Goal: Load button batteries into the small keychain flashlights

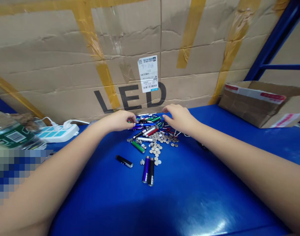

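My left hand [121, 120] reaches to the left side of a pile of small metal tube flashlights, its fingers curled and closed at the end of a blue flashlight [146, 124]. On the pile's right side hovers my right hand [178, 117], thumb and forefinger apart, with nothing seen between them. Many button cells [157, 149] lie scattered in front of the pile. Nearer to me, a purple flashlight tube [145, 169] and a black flashlight tube [151, 172] lie side by side. Another black tube [124, 161] and a green tube [138, 147] lie to their left.
A large taped cardboard box [130, 39] marked LED stands behind the blue tabletop [164, 209]. At left are a white power strip [58, 133] and a plastic bottle [14, 132] with a green label. An open small carton [253, 105] sits at right beside a blue metal frame [270, 42].
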`<state>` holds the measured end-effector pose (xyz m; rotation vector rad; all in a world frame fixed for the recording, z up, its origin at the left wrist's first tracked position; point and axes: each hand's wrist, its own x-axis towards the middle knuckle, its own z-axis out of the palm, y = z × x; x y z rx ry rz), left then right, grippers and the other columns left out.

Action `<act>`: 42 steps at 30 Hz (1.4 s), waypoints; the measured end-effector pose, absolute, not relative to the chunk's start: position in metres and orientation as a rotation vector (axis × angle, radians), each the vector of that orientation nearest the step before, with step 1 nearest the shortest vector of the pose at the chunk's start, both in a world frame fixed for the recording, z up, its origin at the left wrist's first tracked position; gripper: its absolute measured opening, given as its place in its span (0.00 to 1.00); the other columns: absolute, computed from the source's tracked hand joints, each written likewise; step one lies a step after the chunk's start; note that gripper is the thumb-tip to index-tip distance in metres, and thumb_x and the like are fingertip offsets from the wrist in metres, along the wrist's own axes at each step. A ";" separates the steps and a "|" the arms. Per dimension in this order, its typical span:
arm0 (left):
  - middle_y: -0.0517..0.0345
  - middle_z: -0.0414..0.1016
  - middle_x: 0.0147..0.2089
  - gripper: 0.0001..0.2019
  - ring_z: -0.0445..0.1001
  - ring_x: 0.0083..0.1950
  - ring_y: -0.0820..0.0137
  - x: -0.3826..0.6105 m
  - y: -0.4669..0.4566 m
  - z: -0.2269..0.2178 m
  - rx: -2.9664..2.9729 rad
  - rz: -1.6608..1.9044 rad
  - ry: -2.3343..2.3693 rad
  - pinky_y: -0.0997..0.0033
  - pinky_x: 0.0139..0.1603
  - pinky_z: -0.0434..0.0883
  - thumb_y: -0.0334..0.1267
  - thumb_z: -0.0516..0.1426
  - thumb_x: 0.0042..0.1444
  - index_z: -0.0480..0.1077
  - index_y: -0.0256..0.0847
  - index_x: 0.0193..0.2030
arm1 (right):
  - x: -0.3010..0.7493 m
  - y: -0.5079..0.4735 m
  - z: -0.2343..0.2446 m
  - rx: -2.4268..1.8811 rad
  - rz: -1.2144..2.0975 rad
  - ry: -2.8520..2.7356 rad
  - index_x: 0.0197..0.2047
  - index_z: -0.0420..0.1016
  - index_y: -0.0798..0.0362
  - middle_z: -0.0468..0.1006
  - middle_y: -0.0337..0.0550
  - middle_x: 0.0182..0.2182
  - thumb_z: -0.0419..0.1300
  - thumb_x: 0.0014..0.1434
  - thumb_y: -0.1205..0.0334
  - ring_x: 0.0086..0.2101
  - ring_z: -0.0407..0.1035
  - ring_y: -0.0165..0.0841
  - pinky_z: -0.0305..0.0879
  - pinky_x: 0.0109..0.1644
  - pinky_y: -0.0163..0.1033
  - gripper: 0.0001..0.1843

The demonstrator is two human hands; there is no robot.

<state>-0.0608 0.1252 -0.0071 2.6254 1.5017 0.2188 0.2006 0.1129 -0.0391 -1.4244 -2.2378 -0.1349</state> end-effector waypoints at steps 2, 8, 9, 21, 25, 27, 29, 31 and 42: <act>0.57 0.79 0.39 0.09 0.75 0.38 0.64 -0.063 0.121 -0.004 2.632 0.064 1.496 0.69 0.37 0.68 0.40 0.58 0.50 0.76 0.45 0.38 | 0.205 0.107 -0.033 -1.430 -0.151 -2.250 0.47 0.73 0.54 0.77 0.51 0.48 0.49 0.62 0.58 0.49 0.68 0.45 0.63 0.49 0.50 0.17; 0.56 0.79 0.40 0.10 0.74 0.38 0.65 -0.058 0.118 -0.010 2.676 -0.036 1.469 0.71 0.36 0.66 0.38 0.58 0.49 0.76 0.45 0.39 | 0.215 0.090 -0.017 -1.443 -0.064 -2.270 0.42 0.74 0.54 0.78 0.48 0.45 0.50 0.62 0.59 0.47 0.70 0.40 0.63 0.50 0.45 0.14; 0.57 0.79 0.39 0.10 0.74 0.38 0.65 -0.057 0.119 -0.010 2.670 -0.038 1.444 0.71 0.36 0.66 0.38 0.58 0.50 0.76 0.46 0.39 | 0.216 0.088 -0.016 -1.452 -0.042 -2.267 0.42 0.75 0.54 0.78 0.48 0.45 0.50 0.62 0.59 0.46 0.70 0.39 0.64 0.50 0.44 0.14; 0.52 0.79 0.41 0.09 0.74 0.39 0.63 -0.086 0.138 -0.018 2.750 -0.016 1.639 0.69 0.37 0.65 0.39 0.55 0.54 0.75 0.42 0.39 | 0.215 0.085 -0.022 -1.491 0.029 -2.392 0.42 0.75 0.54 0.78 0.48 0.44 0.50 0.61 0.60 0.43 0.70 0.38 0.64 0.47 0.42 0.14; 0.53 0.78 0.39 0.10 0.73 0.37 0.64 -0.087 0.139 -0.019 2.745 -0.016 1.632 0.70 0.36 0.64 0.41 0.54 0.55 0.74 0.42 0.38 | 0.218 0.087 -0.024 -1.480 0.035 -2.405 0.42 0.75 0.53 0.78 0.48 0.43 0.51 0.61 0.58 0.42 0.70 0.39 0.64 0.46 0.42 0.14; 0.52 0.78 0.39 0.10 0.73 0.38 0.64 -0.087 0.138 -0.016 2.744 -0.017 1.634 0.69 0.35 0.64 0.41 0.53 0.56 0.74 0.42 0.37 | 0.218 0.087 -0.024 -1.480 0.040 -2.403 0.42 0.75 0.53 0.78 0.48 0.43 0.51 0.61 0.58 0.42 0.70 0.39 0.64 0.46 0.42 0.14; 0.52 0.78 0.39 0.10 0.74 0.39 0.63 -0.086 0.136 -0.010 2.732 0.034 1.629 0.68 0.36 0.65 0.41 0.53 0.56 0.73 0.42 0.38 | 0.218 0.086 -0.023 -1.480 0.039 -2.396 0.42 0.75 0.53 0.78 0.48 0.43 0.51 0.61 0.59 0.43 0.70 0.39 0.64 0.46 0.42 0.14; 0.52 0.78 0.40 0.09 0.74 0.40 0.63 -0.081 0.132 -0.005 2.701 0.166 1.587 0.67 0.38 0.67 0.42 0.53 0.56 0.71 0.42 0.37 | 0.217 0.084 -0.020 -1.468 0.030 -2.404 0.43 0.76 0.54 0.78 0.48 0.43 0.51 0.61 0.58 0.42 0.70 0.38 0.64 0.45 0.42 0.14; 0.61 0.75 0.34 0.05 0.73 0.34 0.71 0.002 0.057 -0.005 2.575 0.478 0.894 0.73 0.33 0.68 0.35 0.57 0.54 0.66 0.41 0.37 | 0.214 0.061 -0.008 -1.413 0.370 -2.798 0.32 0.78 0.47 0.79 0.37 0.30 0.62 0.50 0.63 0.30 0.70 0.32 0.59 0.30 0.35 0.05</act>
